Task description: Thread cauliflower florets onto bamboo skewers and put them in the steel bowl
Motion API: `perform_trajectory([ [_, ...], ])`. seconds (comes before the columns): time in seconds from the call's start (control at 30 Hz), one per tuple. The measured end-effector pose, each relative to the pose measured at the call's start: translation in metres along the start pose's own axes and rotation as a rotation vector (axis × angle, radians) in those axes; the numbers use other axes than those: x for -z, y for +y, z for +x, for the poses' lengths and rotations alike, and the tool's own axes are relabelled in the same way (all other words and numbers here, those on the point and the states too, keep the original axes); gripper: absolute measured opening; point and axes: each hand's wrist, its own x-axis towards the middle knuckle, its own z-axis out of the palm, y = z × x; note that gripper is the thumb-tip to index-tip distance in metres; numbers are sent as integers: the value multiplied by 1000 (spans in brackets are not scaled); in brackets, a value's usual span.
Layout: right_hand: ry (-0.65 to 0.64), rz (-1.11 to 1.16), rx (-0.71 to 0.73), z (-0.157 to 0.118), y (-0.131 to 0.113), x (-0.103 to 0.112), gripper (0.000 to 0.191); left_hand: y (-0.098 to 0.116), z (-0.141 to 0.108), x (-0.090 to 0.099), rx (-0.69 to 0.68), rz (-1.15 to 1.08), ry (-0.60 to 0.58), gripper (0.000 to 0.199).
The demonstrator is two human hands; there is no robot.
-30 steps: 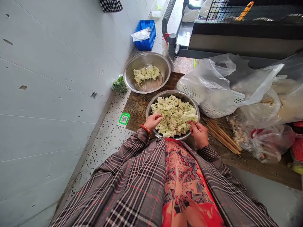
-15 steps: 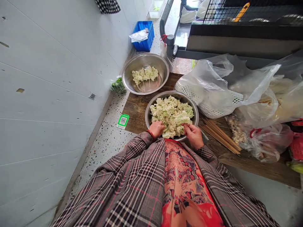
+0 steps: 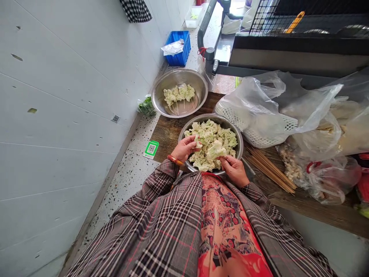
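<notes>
A metal bowl (image 3: 240, 135) full of cauliflower florets (image 3: 205, 130) stands in front of me. My left hand (image 3: 184, 149) is over its left side, thumb and fingers pinching a small cauliflower floret (image 3: 198, 142). At the near right rim, my right hand (image 3: 235, 170) is closed at the end of a larger pale cauliflower piece (image 3: 216, 150); whether a stick runs through that piece is hidden by the fingers. Beyond is a larger metal bowl (image 3: 157, 90) with cauliflower skewers (image 3: 179, 94) in it, their thin sticks pointing towards me.
Bundled wooden skewers (image 3: 271, 169) lie right of the near bowl. Plastic bags (image 3: 325, 173) and a white basket (image 3: 256, 132) under plastic crowd the right side. At the back are a blue crate (image 3: 181, 57) and a dark metal frame (image 3: 245, 69). A wall (image 3: 72, 115) borders the left.
My left hand has come up out of the florets with a small one between its fingers. The larger piece at my right hand has shifted slightly left.
</notes>
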Motion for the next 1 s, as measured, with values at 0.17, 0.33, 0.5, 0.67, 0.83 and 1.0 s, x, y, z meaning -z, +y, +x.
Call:
perform_trajectory([
  [0.17, -87, -13, 52, -4, -9, -5, 36, 10, -8, -11, -1, -38, -56, 35],
  [0.33, -94, 2, 52, -5, -12, -8, 36, 12, -14, -15, -9, 3, 19, 43],
  [0.5, -98, -12, 78, -5, -16, -10, 34, 9, -18, -19, -56, 161, 13, 43],
  [0.67, -58, -10, 26, -6, -11, -11, 36, 13, -26, -27, -112, 253, -7, 39],
  [0.83, -28, -13, 9, -6, -8, -11, 37, 13, -29, -26, -114, 171, 54, 38],
  [1.0, -37, -42, 40, -7, -11, -12, 36, 11, -27, -23, -152, 125, 132, 32],
])
